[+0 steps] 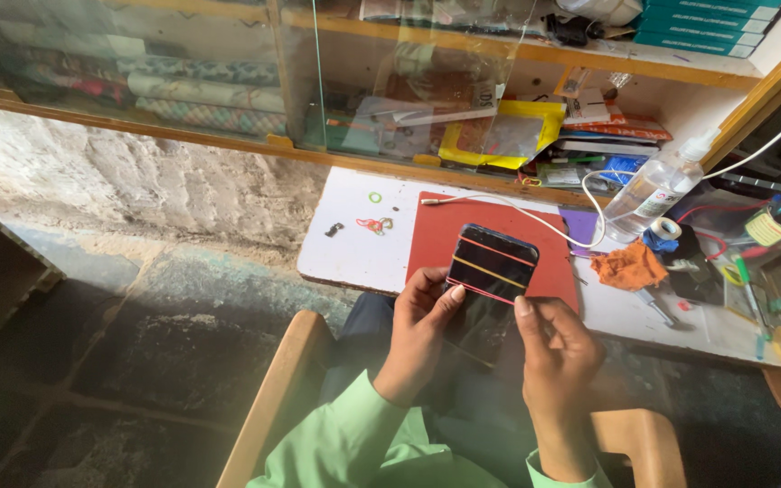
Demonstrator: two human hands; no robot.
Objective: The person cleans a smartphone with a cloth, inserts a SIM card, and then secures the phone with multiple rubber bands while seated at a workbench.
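Glossy banded phone (490, 271) between hands (490, 334)

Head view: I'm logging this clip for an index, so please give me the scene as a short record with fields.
Setting: a person in green sleeves sits at a white worktop below a glass-fronted shelf
Held item: dark phone wrapped with coloured rubber bands
Left hand: grips the phone's left edge
Right hand: grips the phone's right edge
Under the phone: red mat
Nearby: white cable, clear spray bottle, orange cloth, tape roll, loose rubber bands
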